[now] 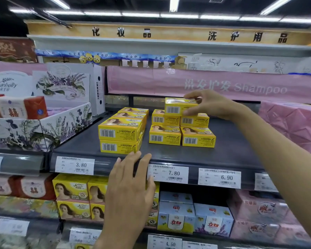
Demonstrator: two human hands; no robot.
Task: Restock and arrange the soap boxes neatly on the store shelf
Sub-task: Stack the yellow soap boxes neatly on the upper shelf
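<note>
A soap box (176,106) is being gripped by the fingers of the right hand (212,105) over the rear boxes (164,119) on the shelf (237,146), probably for stacking. The left hand (131,186), fingers released, is being rested on the shelf's edge.

The small yellow cardboard soap boxes (164,135), each with a black bar code on its front side, lie flat on the dark grey flat shelf (241,142). On the left, a stack of two boxes (119,137) stands at the front, with more boxes lined up right behind it. Next to the stack, two boxes lie side by side, with two more just behind them. The top yellow box (176,106) sits on those back two, and the right hand (210,105) holds it.
</note>
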